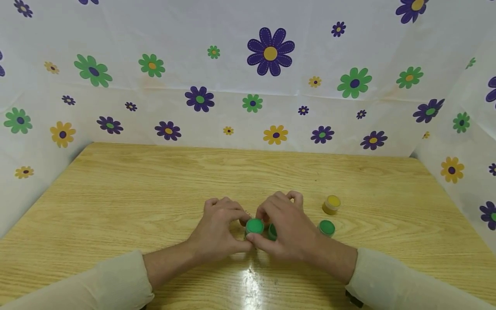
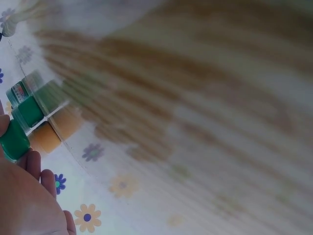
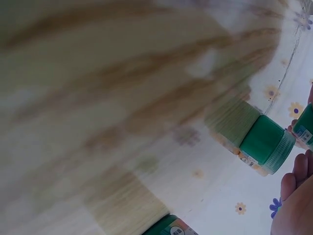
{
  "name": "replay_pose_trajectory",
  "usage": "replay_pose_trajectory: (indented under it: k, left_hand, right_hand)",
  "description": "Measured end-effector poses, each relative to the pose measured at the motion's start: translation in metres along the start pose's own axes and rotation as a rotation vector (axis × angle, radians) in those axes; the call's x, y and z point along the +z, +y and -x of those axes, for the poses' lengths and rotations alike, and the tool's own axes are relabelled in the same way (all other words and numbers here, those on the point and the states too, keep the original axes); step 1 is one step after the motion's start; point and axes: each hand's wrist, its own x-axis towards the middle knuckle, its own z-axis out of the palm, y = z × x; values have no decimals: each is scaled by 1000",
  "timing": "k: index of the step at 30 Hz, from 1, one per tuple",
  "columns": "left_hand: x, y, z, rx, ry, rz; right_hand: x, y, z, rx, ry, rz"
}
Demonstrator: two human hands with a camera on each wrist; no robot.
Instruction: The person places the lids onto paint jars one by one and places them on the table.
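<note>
Both hands meet at a small green paint jar (image 1: 254,226) in the head view. My left hand (image 1: 218,228) curls round its left side, thumb low and index finger behind. From the right, my right hand (image 1: 288,230) pinches it, thumb on the near edge of the jar. A darker green jar (image 1: 273,232) stands just right of it, partly hidden by the right hand; the right wrist view shows this green jar (image 3: 264,142) more fully. An orange jar (image 2: 45,137) shows beyond the held jar (image 2: 14,140) in the left wrist view.
Right of the right hand stand another green jar (image 1: 327,227) and a yellow jar (image 1: 332,204). Wood-grain table (image 1: 155,185) lies all around. A white cloth with printed flowers (image 1: 232,77) hangs behind the table and at its sides.
</note>
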Motion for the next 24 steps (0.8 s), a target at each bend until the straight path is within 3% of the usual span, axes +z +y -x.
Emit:
replay_pose_trajectory:
  k: [4,10,13,24]
  left_hand:
    - [-1,0,0,-3,-2,2]
    - [-1,-1,0,-6,8,1]
    - [-1,-2,0,-10,6,16]
    - [-2,-2,-1,-15,-30,23]
  right_hand:
    - [0,0,0,7,7,-13]
    - [2,1,0,-125,68,-45]
    - [2,1,0,-150,90,-40]
    - [1,-2,-1,-75,45,50]
